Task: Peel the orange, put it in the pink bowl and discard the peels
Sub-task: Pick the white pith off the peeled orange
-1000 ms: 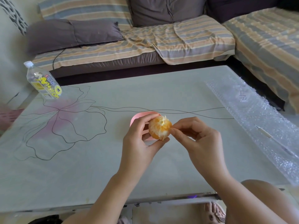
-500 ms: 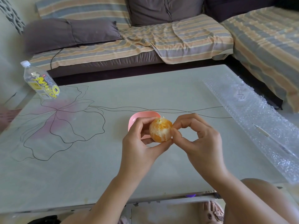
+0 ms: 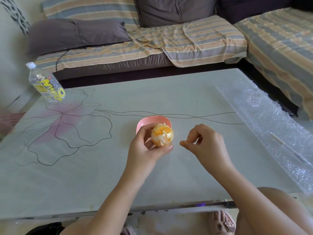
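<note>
Curling its fingers and thumb round the nearly bare orange (image 3: 162, 135) at the near rim of the pink bowl (image 3: 152, 118), the left hand (image 3: 144, 150) could burst a segment by squeezing, while the right hand (image 3: 206, 146), right of the bowl, pinches its fingertips together, whether on pith I cannot tell.

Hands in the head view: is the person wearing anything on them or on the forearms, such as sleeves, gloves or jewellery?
Nothing worn shows. The left hand and the right hand are bare, with no gloves and no ring visible. The left forearm and the right forearm are uncovered down to the bottom edge of the frame, with no sleeve, watch or bracelet in view.
</note>
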The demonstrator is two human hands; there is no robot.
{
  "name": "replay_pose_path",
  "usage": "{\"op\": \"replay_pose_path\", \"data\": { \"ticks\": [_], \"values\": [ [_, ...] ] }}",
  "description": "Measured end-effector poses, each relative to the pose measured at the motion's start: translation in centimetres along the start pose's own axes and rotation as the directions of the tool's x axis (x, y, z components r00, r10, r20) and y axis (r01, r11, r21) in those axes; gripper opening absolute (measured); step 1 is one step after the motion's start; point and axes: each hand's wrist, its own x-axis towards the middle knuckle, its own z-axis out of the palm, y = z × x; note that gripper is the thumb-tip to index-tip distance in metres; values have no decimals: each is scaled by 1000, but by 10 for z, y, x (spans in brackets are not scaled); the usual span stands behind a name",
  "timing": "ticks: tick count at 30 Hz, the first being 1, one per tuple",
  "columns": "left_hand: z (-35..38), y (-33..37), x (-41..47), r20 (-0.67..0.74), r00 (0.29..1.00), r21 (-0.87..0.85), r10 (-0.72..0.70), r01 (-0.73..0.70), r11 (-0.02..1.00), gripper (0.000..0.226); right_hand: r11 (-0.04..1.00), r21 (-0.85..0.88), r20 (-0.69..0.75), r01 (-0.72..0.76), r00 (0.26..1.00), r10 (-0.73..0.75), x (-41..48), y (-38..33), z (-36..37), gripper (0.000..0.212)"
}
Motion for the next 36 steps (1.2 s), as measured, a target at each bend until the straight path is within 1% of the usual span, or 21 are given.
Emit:
{"op": "replay_pose_path", "data": {
  "ticks": [3, 5, 9, 11, 13, 14, 17, 18, 21, 25, 28, 30, 36],
  "values": [
    [-5, -7, -5, 11, 998, -20, -68, 68, 997, 54, 997, -56, 57, -54, 997, 57, 0, 6, 4, 25],
    [-7, -12, -8, 4, 995, -10, -98, 98, 995, 55, 996, -78, 94, -46, 994, 53, -1, 8, 6, 23],
    [-8, -19, -12, -43, 989, 61, -139, 142, 988, 50, 994, -109, 143, -15, 989, 31, -2, 9, 12, 19],
    [-8, -21, -13, -59, 987, 96, -148, 153, 983, 50, 997, -81, 135, 16, 991, -5, -4, 6, 13, 16],
    [-9, -22, -13, -68, 986, 122, -152, 159, 980, 51, 998, -45, 95, 50, 994, -46, -6, 2, 12, 10],
    [-9, -22, -13, -71, 986, 131, -151, 159, 978, 52, 997, -34, 76, 70, 995, -68, -7, 0, 11, 10],
    [-8, -23, -13, -77, 987, 154, -138, 148, 977, 52, 983, -35, 48, 181, 983, -179, -8, -1, 9, 22],
    [-8, -23, -12, -78, 988, 159, -133, 144, 977, 52, 977, -17, 49, 211, 977, -210, -8, 0, 8, 23],
    [-8, -23, -12, -74, 990, 165, -116, 127, 978, 51, 949, 44, 62, 312, 947, -314, -11, -2, 7, 12],
    [-7, -25, -12, -69, 995, 193, -69, 81, 978, 51, 908, 28, 71, 419, 905, -420, -12, -5, 12, 8],
    [-6, -26, -13, -78, 997, 238, -15, 33, 971, 51, 885, -42, 44, 464, 885, -463, -12, -2, 15, 13],
    [-6, -25, -13, -75, 997, 252, 10, 10, 968, 51, 870, -95, 29, 484, 875, -484, -13, -1, 17, 12],
    [-5, -25, -14, -57, 998, 245, 27, -12, 970, 49, 859, -161, -21, 486, 869, -495, -14, -3, 21, 9]
  ]
}}
